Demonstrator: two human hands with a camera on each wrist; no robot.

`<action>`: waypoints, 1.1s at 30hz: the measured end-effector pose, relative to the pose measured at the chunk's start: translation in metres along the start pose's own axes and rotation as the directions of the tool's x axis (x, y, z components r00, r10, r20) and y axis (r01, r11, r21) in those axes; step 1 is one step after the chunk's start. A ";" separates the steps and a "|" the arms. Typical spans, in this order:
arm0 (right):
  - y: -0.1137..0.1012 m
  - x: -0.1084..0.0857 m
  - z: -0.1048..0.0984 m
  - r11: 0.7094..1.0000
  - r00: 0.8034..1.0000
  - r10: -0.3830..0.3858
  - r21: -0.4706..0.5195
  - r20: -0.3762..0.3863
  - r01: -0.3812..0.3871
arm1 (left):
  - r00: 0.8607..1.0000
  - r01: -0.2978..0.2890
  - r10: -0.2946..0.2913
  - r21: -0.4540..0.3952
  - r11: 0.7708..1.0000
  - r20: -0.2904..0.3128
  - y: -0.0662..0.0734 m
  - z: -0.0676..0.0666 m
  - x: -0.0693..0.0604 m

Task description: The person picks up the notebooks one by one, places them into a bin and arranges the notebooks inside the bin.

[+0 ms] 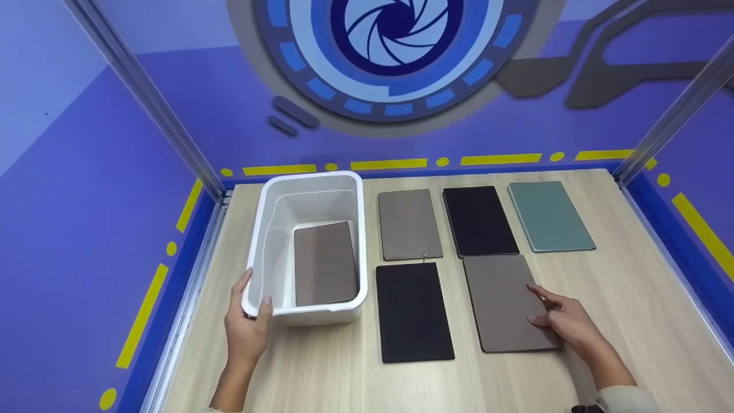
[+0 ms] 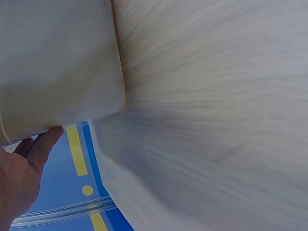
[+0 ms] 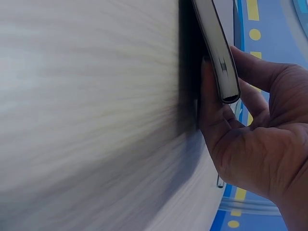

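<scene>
the right wrist view showed what the head view hid: page edges (image 3: pixel 216 45) and a finger (image 3: pixel 209 91) beneath a brown notebook (image 1: pixel 499 304), which the right hand (image 1: pixel 570 326) pinched above the table (image 1: pixel 321 373). left of that grip, the left hand (image 1: pixel 246 330) clasped a white bin (image 1: pixel 321 317) by its rim; its wrist view cut that hand off.

Surroundings: blue-purple panels (image 1: pixel 69 241) around a pale wood-grain tabletop (image 1: pixel 321 367).
On the back panel (image 1: pixel 189 115) we record a round emblem (image 1: pixel 395 20) with an aperture-like centre, grey-brown angular shapes (image 1: pixel 602 86) to its right, and yellow dashes and dots (image 1: pixel 389 164) near the base; we note metal posts (image 1: pixel 139 92) at both back corners.
</scene>
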State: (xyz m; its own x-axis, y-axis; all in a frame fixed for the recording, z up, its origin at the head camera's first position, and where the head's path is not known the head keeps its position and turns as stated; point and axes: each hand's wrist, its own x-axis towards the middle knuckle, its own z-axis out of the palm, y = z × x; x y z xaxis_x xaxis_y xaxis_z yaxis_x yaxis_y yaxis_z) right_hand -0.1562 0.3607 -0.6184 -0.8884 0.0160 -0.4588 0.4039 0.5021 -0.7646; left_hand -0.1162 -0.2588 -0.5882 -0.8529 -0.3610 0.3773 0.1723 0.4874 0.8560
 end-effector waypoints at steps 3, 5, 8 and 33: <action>0.000 0.001 0.000 1.000 1.000 0.007 0.005 0.001 -0.007 | 1.000 -0.004 0.004 0.003 1.000 -0.001 -0.001 0.000 0.001; 0.000 0.001 0.000 1.000 1.000 0.010 0.006 0.002 -0.010 | 1.000 -0.006 0.006 -0.001 1.000 0.002 -0.002 0.000 0.002; 0.001 0.002 0.000 1.000 1.000 0.010 0.001 0.003 -0.010 | 1.000 -0.006 0.006 -0.011 1.000 0.006 -0.002 0.000 0.005; 0.002 0.002 -0.001 1.000 1.000 -0.004 -0.017 -0.002 0.004 | 0.998 -0.067 0.064 -0.092 0.994 -0.028 -0.011 0.002 0.004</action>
State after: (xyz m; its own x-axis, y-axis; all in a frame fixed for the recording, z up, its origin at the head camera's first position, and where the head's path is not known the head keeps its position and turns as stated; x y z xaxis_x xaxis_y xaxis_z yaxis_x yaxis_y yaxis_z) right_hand -0.1577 0.3624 -0.6207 -0.8905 0.0155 -0.4547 0.3964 0.5169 -0.7587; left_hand -0.1225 -0.2638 -0.5970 -0.8261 -0.3506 0.4412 0.2734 0.4352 0.8578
